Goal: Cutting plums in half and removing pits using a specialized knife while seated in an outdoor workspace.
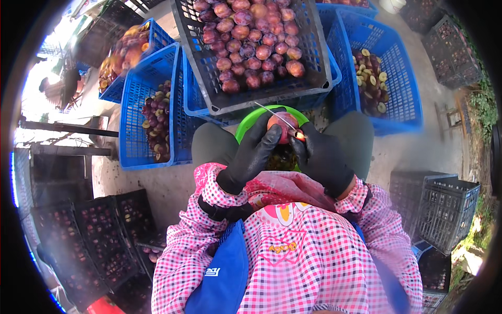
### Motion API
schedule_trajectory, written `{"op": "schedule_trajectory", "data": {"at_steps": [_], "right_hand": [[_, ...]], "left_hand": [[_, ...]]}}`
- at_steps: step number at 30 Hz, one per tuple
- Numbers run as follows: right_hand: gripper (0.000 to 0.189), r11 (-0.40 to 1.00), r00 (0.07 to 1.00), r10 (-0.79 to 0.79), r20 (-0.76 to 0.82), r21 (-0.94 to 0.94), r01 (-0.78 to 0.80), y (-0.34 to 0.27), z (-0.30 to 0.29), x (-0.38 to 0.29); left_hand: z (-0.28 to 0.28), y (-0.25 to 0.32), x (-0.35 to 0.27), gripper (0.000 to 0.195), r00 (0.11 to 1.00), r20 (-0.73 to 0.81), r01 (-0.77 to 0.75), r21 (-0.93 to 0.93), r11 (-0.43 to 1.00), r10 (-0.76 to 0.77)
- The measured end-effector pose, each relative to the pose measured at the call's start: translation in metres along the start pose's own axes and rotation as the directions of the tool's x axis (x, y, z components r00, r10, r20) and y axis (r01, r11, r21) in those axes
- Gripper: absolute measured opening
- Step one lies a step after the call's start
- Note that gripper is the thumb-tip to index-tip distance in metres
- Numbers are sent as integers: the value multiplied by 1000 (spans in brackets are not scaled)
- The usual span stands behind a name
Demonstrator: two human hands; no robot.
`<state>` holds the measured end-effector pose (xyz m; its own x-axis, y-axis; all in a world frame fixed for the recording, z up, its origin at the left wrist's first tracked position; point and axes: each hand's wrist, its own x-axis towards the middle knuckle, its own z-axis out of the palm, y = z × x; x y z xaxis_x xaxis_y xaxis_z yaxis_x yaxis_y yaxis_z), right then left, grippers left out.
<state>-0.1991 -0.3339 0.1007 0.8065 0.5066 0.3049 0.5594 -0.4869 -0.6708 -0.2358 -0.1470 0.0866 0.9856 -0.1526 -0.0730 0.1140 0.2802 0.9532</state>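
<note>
Both my hands wear black gloves and meet above a bright green basin [247,121] between my knees. My left hand [257,145] holds a reddish plum [283,125] from its left side. With my right hand [319,155] I grip a small knife, whose thin metal blade [274,114] lies slanted across the plum. A small cut piece with orange-yellow flesh [299,136] shows at my right fingertips. Dark contents, partly hidden by my hands, lie in the basin. Just beyond it, a black plastic crate [270,96] of whole plums [251,43] rests tilted on a blue crate.
Blue crates with cut plums stand at left [174,117] and right [415,90]. Another blue crate [160,37] heaped with fruit is at upper left. Black crates of plums [94,235] stand at lower left; grey crates [443,212] are at right. A wooden beam [70,127] juts in at left.
</note>
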Motion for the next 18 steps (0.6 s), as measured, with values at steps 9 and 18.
{"op": "schedule_trajectory", "data": {"at_steps": [9, 18], "right_hand": [[27, 274, 782, 267, 563, 733, -622, 15, -20, -4], [21, 971, 993, 108, 53, 207, -116, 7, -1, -6]], "left_hand": [[-15, -6, 27, 54, 995, -28, -86, 228, 970, 95], [-22, -14, 26, 64, 994, -82, -72, 37, 997, 74]]}}
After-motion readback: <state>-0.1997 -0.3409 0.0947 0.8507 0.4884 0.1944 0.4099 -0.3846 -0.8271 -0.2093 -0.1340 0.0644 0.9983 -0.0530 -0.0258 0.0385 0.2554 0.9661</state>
